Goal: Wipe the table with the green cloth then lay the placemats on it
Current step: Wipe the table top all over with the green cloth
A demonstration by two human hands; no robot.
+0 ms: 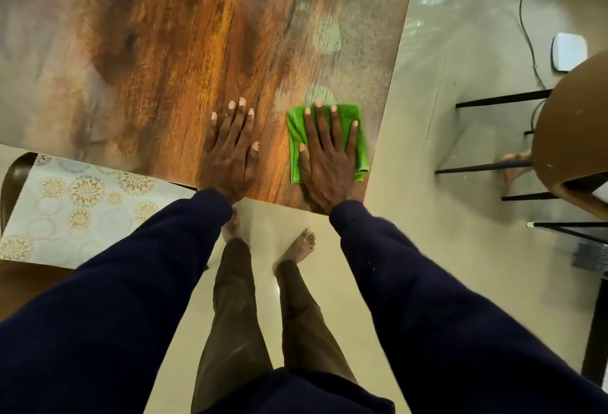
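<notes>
While the right hand [329, 157] presses flat on the green cloth [361, 150], wiping looks to be the step in hand. The cloth lies folded at the near right corner of the wooden surface [164, 52], close to both the near edge and the right edge. The grip on it is spread: fingers straight and apart on top of the fabric, thumb along its left margin, nothing pinched. The left hand [230, 157] rests palm down on bare wood just beside the cloth, apart from it, fingers straight and holding nothing; it seems to act as a brace.

Pale, dull patches show on the wood beyond the cloth, but whether they are damp streaks or reflections I cannot tell. The far part of the surface is blurred.

A placemat [75, 203], pale with gold flower medallions and rings, lies off the surface at the lower left, on what appears to be a chair seat. Whether others lie under it cannot be seen. None is on the wood, so the second step is not yet begun.

Next, the cloth likely needs to travel away from this corner, across the wide stretch to the left and far side. That calls for even downward pressure so the folded fabric slides without bunching or slipping over the edge.
</notes>
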